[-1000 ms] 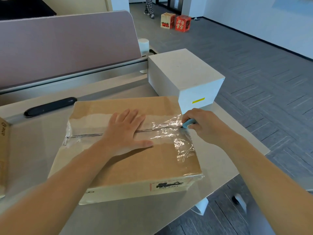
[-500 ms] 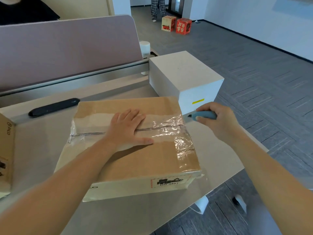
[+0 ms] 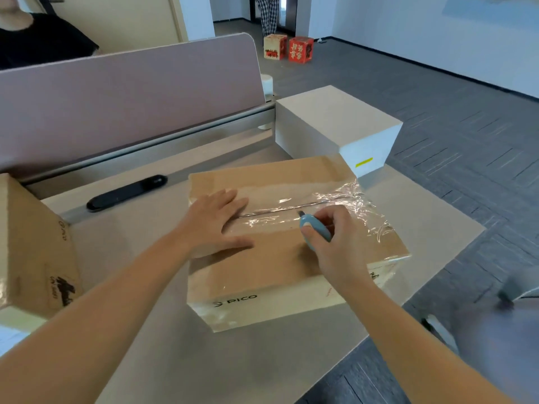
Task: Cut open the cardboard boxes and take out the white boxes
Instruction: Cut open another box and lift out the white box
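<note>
The left hand (image 3: 211, 221) lay flat, fingers straight, on the cardboard box (image 3: 291, 243). The right hand (image 3: 332, 243) gripped the blue cutter (image 3: 313, 228), tip at the taped seam (image 3: 291, 209). The white box (image 3: 335, 123) stood just behind.

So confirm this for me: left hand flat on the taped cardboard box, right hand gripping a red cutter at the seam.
One detail is off: the cutter is light blue, not red, as the head view shows. The left hand lies flat on the taped cardboard box, and the right hand grips the cutter at the seam.
</note>
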`<state>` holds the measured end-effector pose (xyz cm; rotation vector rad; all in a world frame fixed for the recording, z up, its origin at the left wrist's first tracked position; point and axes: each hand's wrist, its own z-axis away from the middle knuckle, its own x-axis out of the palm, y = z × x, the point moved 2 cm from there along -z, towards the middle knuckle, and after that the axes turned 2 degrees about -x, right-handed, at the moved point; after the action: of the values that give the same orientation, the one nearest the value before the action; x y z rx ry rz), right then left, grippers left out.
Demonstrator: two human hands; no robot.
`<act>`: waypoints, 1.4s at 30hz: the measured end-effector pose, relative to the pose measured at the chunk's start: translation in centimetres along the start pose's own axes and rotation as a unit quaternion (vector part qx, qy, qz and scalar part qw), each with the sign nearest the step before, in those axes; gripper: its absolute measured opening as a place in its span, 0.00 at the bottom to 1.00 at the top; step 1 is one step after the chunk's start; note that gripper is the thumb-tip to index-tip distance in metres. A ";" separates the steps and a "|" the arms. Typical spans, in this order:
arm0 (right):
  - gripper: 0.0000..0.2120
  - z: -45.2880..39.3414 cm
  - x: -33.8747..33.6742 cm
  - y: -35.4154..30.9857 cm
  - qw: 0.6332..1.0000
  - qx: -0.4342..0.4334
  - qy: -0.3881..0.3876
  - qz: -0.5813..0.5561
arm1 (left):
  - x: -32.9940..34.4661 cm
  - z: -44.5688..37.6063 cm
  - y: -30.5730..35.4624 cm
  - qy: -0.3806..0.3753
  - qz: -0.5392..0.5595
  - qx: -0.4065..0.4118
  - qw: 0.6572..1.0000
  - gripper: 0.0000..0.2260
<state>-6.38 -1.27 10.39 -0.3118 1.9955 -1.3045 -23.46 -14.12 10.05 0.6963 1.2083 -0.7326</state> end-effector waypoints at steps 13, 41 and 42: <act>0.11 -1.7 3.7 -0.9 0.993 -0.113 0.011 0.023 | 2.0 3.4 -0.7 0.084 0.072 -0.171 0.979 0.38; 0.06 1.6 4.6 0.3 0.987 -0.014 -0.087 -0.136 | 2.7 6.0 1.1 -0.019 0.006 -0.164 0.986 0.60; 0.06 0.8 4.5 0.4 0.986 -0.012 -0.097 -0.139 | 2.7 5.7 1.3 -0.011 0.014 -0.177 0.984 0.56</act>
<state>-8.94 -4.14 7.88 -0.7221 1.8503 -1.3616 -18.71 -18.26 8.77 0.4084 1.2658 -0.4821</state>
